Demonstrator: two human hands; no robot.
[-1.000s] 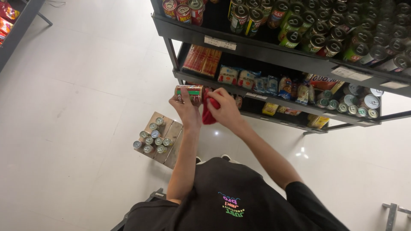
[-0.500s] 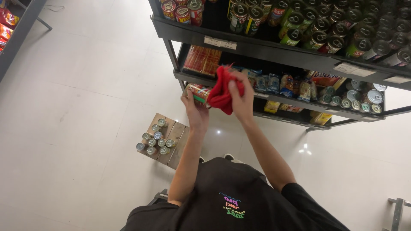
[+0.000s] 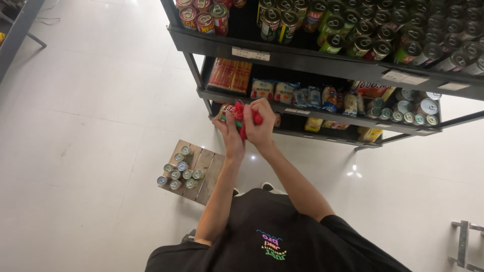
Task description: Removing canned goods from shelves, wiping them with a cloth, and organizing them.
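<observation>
A: What has changed since half a second ago?

B: The red cloth [image 3: 245, 117] has come down from the lifted right hand [image 3: 262, 126]; now both hands bunch it against the small red-labelled tin can [image 3: 225, 112], so wiping seems under way. The left hand [image 3: 229, 132] grasps the can, though its fingers are partly hidden; the right hand's fingers clench the cloth.

A: And the packages, left to right?

B: Silver-topped cans on a small wooden pallet [image 3: 204, 168] on the floor; a white label strip [image 3: 250, 53] on the black metal shelf [image 3: 282, 56]; blue snack packets [image 3: 282, 92]; green cans [image 3: 363, 43] at the upper right.
</observation>
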